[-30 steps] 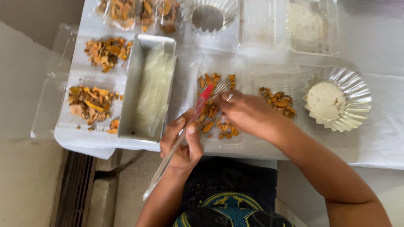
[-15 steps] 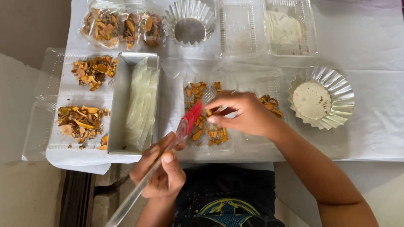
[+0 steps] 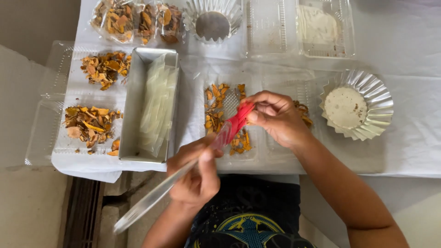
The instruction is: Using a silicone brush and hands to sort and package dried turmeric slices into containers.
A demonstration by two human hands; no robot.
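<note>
A white-covered table point(image 3: 413, 151) carries a long metal tin point(image 3: 138, 92) of clear sleeves at left and a fluted foil cup point(image 3: 381, 96) at right. At the near edge, the left hand point(image 3: 195, 172) has its grip closed around a long clear sleeve point(image 3: 156, 195). The right hand point(image 3: 275, 117) pinches the sleeve's red end point(image 3: 239, 120) above orange dried pieces point(image 3: 216, 108).

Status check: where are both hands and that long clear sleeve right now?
Left hand grips long clear plastic sleeve mid-length. Right hand pinches its red end over tray of orange-brown pieces. Nothing between the hands.
</note>
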